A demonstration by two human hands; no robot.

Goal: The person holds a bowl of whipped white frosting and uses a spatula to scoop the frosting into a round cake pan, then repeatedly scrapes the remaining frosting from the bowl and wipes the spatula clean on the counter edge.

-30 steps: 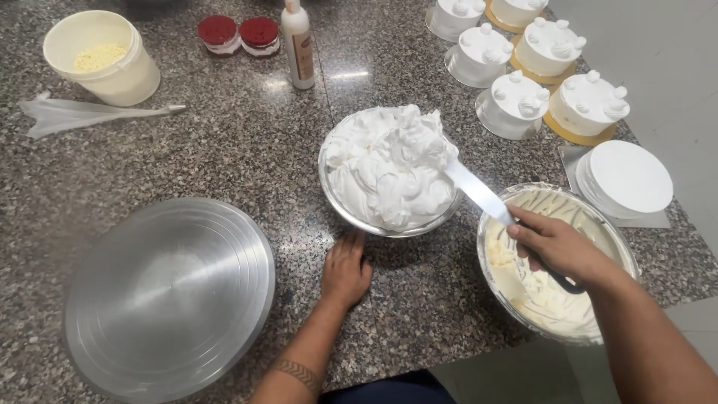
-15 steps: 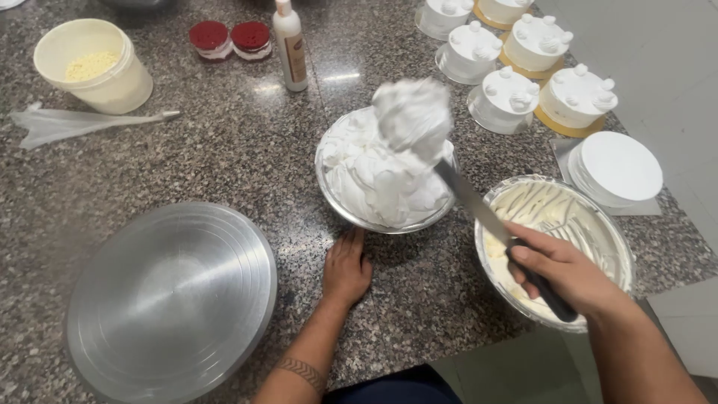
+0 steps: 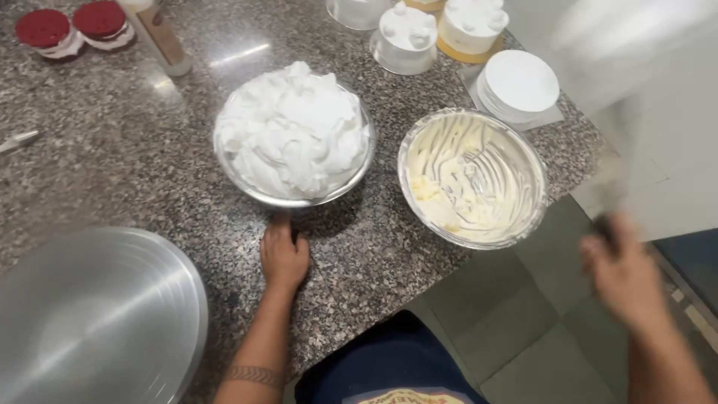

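Observation:
A metal bowl (image 3: 247,183) heaped with white whipped cream (image 3: 292,131) stands on the granite counter. My left hand (image 3: 283,254) lies flat on the counter at the bowl's near rim, touching it. To its right a second metal bowl (image 3: 523,217) holds pale yellow cream smeared over its inside. My right hand (image 3: 624,273) is off the counter's right edge, blurred by motion, closed on the dark handle of a spatula (image 3: 609,187) whose blade streaks upward.
A large empty metal pan (image 3: 90,322) sits at the near left. At the back are two red-topped small cakes (image 3: 71,26), a bottle (image 3: 161,41), white frosted cakes (image 3: 407,34) and a stack of white round boards (image 3: 520,82). The counter (image 3: 112,150) ends at right.
My right hand has swung the spatula from over the cream bowl out past the counter's right edge. The view has shifted right. My left hand has stayed put.

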